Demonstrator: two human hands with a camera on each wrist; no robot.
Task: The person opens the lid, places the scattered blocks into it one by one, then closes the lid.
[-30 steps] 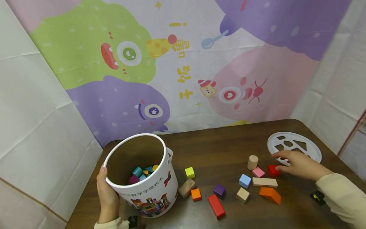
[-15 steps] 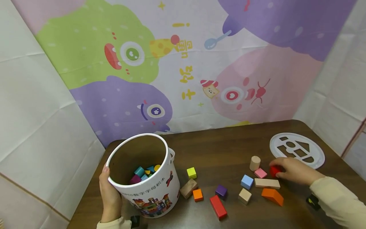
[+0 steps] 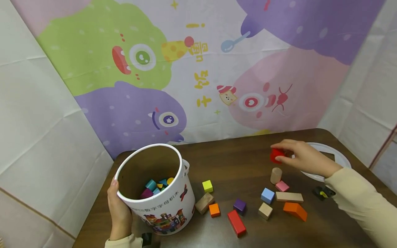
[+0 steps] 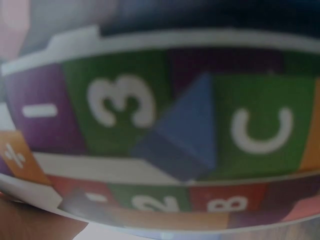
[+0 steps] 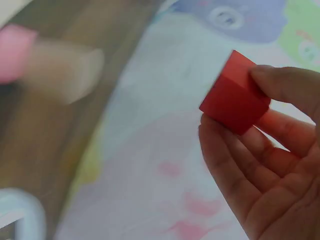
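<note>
My right hand [image 3: 305, 156] pinches a red cube [image 5: 235, 95] between thumb and fingers, raised above the table. Below it stands a plain wooden cylinder [image 3: 276, 176], with a pink block [image 3: 282, 186] beside it. On the left, my left hand [image 3: 119, 210] grips the side of a white bucket [image 3: 167, 220], thumb up at the rim. Coloured blocks [image 3: 152, 187] lie at the bucket's bottom. The left wrist view is filled by the bucket's printed wall [image 4: 120, 105], with part of the hand at the lower left corner.
Between bucket and right arm lie several blocks: yellow [image 3: 207, 186], brown [image 3: 204, 203], small orange [image 3: 214, 209], purple [image 3: 240, 206], long red [image 3: 236, 223], blue [image 3: 267, 195], beige [image 3: 265, 211], a plank [image 3: 289, 197] and an orange wedge [image 3: 295, 210]. A white shape-hole lid [image 3: 342, 162] lies back right.
My right hand has closed on the red cube, lifted it off the table and moved it up and left past the cylinder. The left hand and bucket stay in place.
</note>
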